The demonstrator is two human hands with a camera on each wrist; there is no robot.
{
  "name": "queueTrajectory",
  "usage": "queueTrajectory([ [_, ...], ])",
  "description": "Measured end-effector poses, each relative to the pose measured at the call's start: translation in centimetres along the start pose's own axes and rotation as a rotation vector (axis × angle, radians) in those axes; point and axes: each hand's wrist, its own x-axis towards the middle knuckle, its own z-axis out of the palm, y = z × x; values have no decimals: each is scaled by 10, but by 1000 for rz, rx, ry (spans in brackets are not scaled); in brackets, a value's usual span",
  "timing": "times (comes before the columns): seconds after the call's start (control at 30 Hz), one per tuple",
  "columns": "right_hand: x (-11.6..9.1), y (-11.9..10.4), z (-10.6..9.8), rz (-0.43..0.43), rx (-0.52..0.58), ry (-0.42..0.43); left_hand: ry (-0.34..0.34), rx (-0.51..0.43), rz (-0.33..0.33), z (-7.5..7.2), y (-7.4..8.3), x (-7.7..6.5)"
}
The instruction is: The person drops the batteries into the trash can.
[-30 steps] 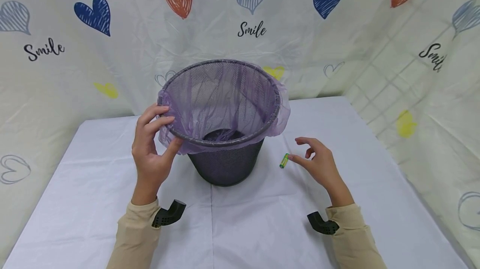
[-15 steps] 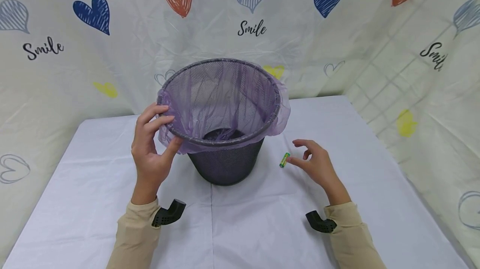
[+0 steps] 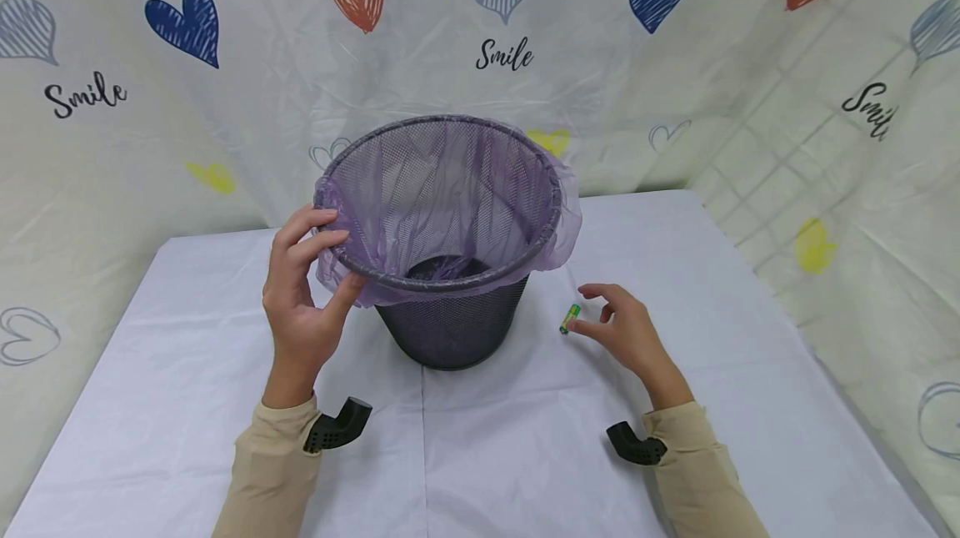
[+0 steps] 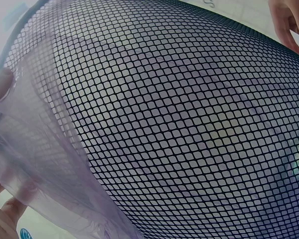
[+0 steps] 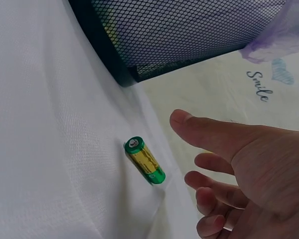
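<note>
A black mesh wastebasket (image 3: 450, 329) stands on the white-covered table, lined with a thin purple bag (image 3: 567, 221) folded over its rim. My left hand (image 3: 303, 313) grips the rim at the left, fingers over the inside and thumb at the front. In the left wrist view, mesh and draped liner (image 4: 45, 164) fill most of the picture. A green and yellow battery (image 5: 145, 160) lies on the cloth to the right of the basket. Right beside it hovers my right hand (image 3: 633, 338), thumb and fingers apart; the right wrist view shows a gap between hand and battery.
White cloth (image 3: 495, 463) covers the table, with a fold line down its middle. Behind and to the right hangs a pale curtain (image 3: 420, 62) printed with hearts and "Smile". Black wrist mounts (image 3: 337, 425) sit on both sleeves.
My right hand has shifted slightly left and down over the battery, its thumb and fingers still apart. The left hand, basket and battery stay in place.
</note>
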Motion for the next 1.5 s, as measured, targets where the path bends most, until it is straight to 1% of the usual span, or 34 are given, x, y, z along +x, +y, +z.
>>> queueTrajectory([
  [0.13,1,1,2,17,-19,-27,0,3,0,0,0,0],
  [0.5,2,7,8,39,-49,-58,2,-1,4,0,0,0],
  [0.9,2,8,15,26,-89,-60,0,4,6,0,0,0],
  [1.3,2,6,19,38,-76,-51,-3,14,-1,0,0,1],
  [1.5,2,5,20,21,-78,-36,0,9,-3,0,0,0],
])
